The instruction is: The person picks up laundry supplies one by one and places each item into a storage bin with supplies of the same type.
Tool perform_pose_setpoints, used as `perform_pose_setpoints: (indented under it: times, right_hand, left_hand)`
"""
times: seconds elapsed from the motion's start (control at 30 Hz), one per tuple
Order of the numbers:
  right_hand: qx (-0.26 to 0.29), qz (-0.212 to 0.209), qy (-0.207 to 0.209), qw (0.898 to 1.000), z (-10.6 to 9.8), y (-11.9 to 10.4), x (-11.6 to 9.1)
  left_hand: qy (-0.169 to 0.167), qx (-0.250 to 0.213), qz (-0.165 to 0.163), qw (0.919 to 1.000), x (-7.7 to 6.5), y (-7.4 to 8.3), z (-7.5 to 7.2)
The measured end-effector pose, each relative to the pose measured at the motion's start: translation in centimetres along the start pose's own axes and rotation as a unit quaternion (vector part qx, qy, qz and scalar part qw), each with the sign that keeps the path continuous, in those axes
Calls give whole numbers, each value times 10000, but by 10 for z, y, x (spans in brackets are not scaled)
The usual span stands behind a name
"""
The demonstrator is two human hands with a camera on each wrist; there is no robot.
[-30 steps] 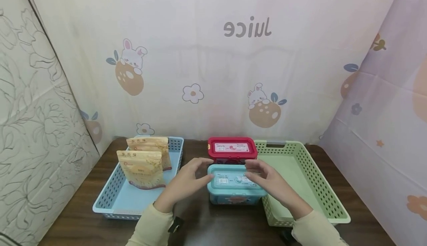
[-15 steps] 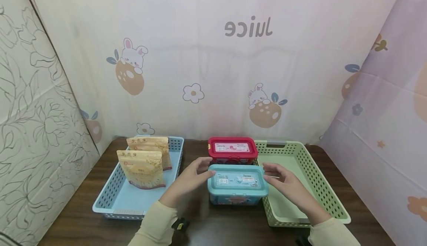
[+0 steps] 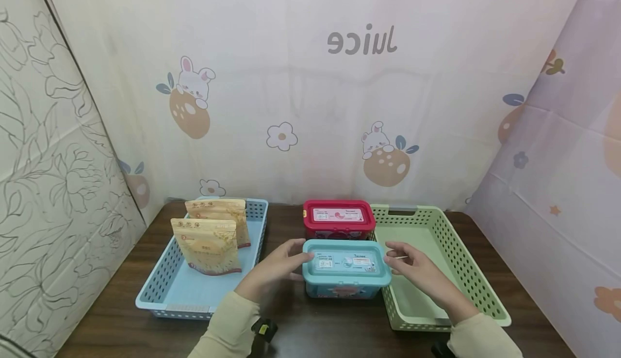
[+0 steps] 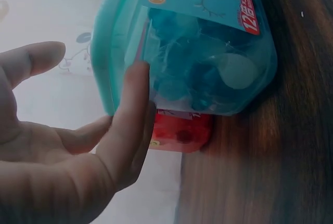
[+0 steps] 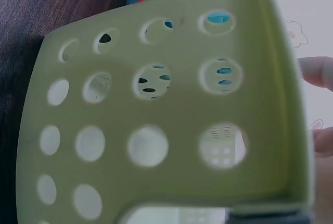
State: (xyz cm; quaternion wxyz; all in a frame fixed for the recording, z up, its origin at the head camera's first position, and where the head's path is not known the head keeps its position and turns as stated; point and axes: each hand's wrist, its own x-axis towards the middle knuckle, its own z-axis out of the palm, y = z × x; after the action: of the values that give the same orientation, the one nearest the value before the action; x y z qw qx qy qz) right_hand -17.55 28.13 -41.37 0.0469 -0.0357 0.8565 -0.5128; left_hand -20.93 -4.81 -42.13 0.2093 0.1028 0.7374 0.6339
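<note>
- Between our left hand (image 3: 274, 266) and our right hand (image 3: 412, 266), the teal box (image 3: 346, 269) sits level on the dark wooden table (image 3: 310, 331), lid on.
- Dark wood shows in a strip between the teal box's left end and the blue basket (image 3: 184, 288); our left hand reaches across that strip. More wood shows in front of the box, towards us.
- On its right, the box has little room: its end comes right up to the left wall of the green basket (image 3: 436, 245). We cannot tell whether they touch.
- Just behind it stands the red box (image 3: 339, 220), also lidded, near the patterned curtain (image 3: 291, 77).
- Our left fingers are spread, thumb well apart from the others, at the box's left end; one fingertip looks to be against its side.
- Our right fingers are loosely bent at the lid's right edge, thumb a little apart. Basket wall hides most of them from the right wrist view, so we cannot tell how firmly they touch.
- Through the teal box's clear side we see rounded bluish shapes.
- Inside the blue basket, two yellow pouches (image 3: 208, 247) stand one behind the other.
- Green floor shows broadly inside the other basket.
</note>
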Motion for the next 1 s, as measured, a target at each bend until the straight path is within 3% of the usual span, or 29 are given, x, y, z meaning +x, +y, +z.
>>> perform_pose_setpoints:
  times: [0.13, 0.37, 1.0]
  right_hand:
    - [129, 117, -141, 9997, 0, 3, 3]
    - [203, 133, -378, 9990, 0, 5, 6]
    - [-354, 28, -446, 9984, -3, 2, 9]
  left_hand:
    - [-110, -108, 24, 9999, 3, -3, -2]
    - [-106, 110, 210, 9997, 8, -9, -4]
    - [-139, 170, 411, 9989, 10, -14, -6]
